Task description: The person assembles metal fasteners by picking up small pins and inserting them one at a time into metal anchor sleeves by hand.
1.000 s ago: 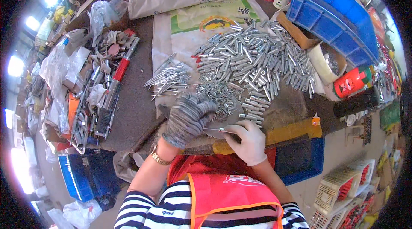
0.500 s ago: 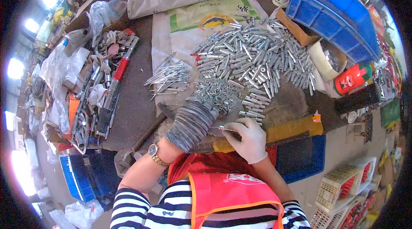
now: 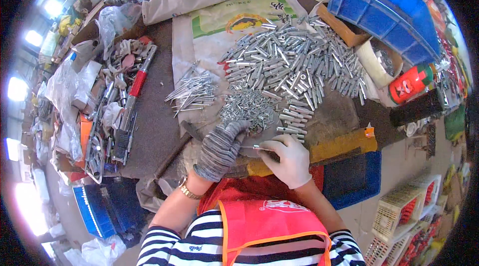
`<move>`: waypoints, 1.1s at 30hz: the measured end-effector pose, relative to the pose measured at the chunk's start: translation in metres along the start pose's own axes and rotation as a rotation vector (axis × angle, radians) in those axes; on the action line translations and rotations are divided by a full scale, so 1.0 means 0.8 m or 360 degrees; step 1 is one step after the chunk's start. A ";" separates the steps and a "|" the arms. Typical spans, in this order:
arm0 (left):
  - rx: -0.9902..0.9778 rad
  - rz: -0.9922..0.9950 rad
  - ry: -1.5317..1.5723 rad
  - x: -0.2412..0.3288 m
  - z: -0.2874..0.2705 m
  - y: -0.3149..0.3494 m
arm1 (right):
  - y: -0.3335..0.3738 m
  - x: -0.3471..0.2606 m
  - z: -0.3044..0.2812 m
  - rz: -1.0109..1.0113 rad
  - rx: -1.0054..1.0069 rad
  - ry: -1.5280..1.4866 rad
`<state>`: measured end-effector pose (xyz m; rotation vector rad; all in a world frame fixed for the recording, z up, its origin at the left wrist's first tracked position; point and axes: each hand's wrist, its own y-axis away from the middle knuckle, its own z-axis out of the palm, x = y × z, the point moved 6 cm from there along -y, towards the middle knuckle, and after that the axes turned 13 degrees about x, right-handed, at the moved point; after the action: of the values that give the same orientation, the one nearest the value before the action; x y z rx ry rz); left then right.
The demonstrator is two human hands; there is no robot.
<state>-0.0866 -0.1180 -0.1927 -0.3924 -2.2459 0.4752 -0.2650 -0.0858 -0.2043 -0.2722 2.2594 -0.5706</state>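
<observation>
My left hand (image 3: 218, 150), in a grey striped knit glove, is closed at the near edge of a heap of small metal pins (image 3: 248, 110); what its fingertips pinch is too small to make out. Just right of it, my right hand (image 3: 288, 160) in a white glove grips a thin metal rod (image 3: 255, 146), its tip pointing toward the left hand. Beyond the right hand lies a short row of metal tubes (image 3: 293, 120), below a large pile of similar tubes (image 3: 299, 61). Long thin rods (image 3: 192, 92) lie in a loose bundle left of the pins.
A printed woven sack (image 3: 199, 41) lies under the piles. Tools and plastic bags (image 3: 119, 91) crowd the left side. Blue bins (image 3: 384, 16) stand at the far right, beside a red-green can (image 3: 411, 85). Yellow tape (image 3: 334, 147) covers part of the table's near edge.
My left hand has drawn back from the pin heap toward me, its fingers now near the rod. The right hand keeps its grip on the rod, nearly unmoved. The view has shifted slightly.
</observation>
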 end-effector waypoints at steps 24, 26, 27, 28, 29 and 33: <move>-0.0042 -0.0276 0.0167 0.019 -0.006 0.017 | 0.001 0.002 0.000 0.0008 0.0021 -0.0030; -0.0036 -0.0135 0.0168 0.026 -0.003 0.016 | 0.000 0.001 -0.001 -0.0008 0.0037 -0.0036; -0.0035 -0.0136 0.0166 0.027 -0.002 0.015 | 0.000 0.001 -0.001 -0.0008 0.0036 -0.0038; -0.0049 -0.0050 0.0079 0.030 0.000 0.014 | 0.000 0.002 -0.001 -0.0008 0.0023 -0.0017; -0.0062 0.0036 -0.0008 0.033 0.001 0.014 | 0.000 0.002 -0.001 -0.0009 0.0010 0.0004; -0.0089 0.0149 -0.0100 0.038 0.002 0.013 | 0.001 0.002 -0.002 -0.0031 0.0047 -0.0012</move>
<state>-0.1061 -0.0960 -0.1792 -0.5200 -2.3132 0.4802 -0.2669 -0.0853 -0.2047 -0.2818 2.2418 -0.6116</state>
